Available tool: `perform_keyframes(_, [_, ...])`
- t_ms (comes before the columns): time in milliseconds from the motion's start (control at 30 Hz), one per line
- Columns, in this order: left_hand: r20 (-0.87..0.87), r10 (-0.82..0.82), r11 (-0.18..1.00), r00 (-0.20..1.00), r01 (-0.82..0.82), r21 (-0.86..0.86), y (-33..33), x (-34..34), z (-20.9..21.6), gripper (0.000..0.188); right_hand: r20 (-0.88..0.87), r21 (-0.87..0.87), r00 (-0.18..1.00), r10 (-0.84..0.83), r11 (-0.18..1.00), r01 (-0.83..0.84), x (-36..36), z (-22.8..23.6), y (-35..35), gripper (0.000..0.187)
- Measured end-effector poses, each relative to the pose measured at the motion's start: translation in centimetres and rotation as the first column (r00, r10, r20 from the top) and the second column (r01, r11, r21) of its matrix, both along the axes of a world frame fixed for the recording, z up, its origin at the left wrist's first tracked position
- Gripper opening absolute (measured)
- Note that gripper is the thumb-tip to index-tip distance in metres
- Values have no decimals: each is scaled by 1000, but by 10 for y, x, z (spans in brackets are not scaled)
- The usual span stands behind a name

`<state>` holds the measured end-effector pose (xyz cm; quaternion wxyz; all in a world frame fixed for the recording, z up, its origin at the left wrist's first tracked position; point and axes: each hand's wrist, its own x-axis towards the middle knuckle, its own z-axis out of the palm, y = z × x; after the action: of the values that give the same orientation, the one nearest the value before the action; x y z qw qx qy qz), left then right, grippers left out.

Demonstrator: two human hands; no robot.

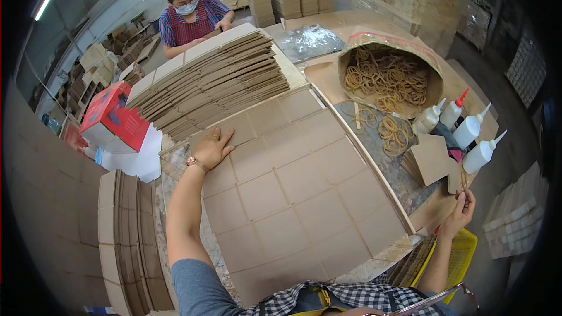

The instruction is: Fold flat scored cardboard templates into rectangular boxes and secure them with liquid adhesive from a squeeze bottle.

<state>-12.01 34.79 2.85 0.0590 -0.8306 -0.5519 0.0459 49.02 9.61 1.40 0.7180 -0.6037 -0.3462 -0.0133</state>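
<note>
My left hand [213, 149] lies with fingers spread on the far left part of a brown cardboard sheet [298, 178], which is marked off into squares by grooves. Light strips edge the sheet along its far and right sides. Off to the right, my right hand [459, 213] is closed in a pinch beside the small cardboard pieces [429, 159]. Something thin and brownish shows at its fingertips, too small to name. Just beyond stand several white glue bottles [468, 133] with pointed nozzles. A large bag [436, 64] of tan rubber bands [386, 76] lies open on its side.
A tall stack of grooved cardboard sheets [216, 76] stands past my left hand, with a red box [114, 117] beside it. More stacked cardboard [126, 240] is at my left. A yellow crate [462, 260] sits low right. Across the table, a masked person [190, 20] handles cardboard.
</note>
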Motion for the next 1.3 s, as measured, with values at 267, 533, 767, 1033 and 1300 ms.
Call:
perform_keyframes(267, [-202,-121,903,972,193,384,15,15,1,56,-410,197,909,80,980,3,83,-23,10,29])
perform_keyframes(533, [-157,4,916,988,60,396,-15,1,43,4,-688,722,224,690,684,107,123,-23,74,75])
perform_keyframes(767, [-252,476,770,842,-261,583,-231,-25,209,15,-345,933,76,935,334,135,222,-70,128,78])
perform_keyframes(1033, [-403,836,548,373,-606,577,-465,-132,167,11,-329,927,67,942,309,213,294,-108,168,81])
perform_keyframes(1300, [-239,858,512,455,-717,473,-457,-108,143,24,-392,920,199,898,379,102,336,-109,174,90])
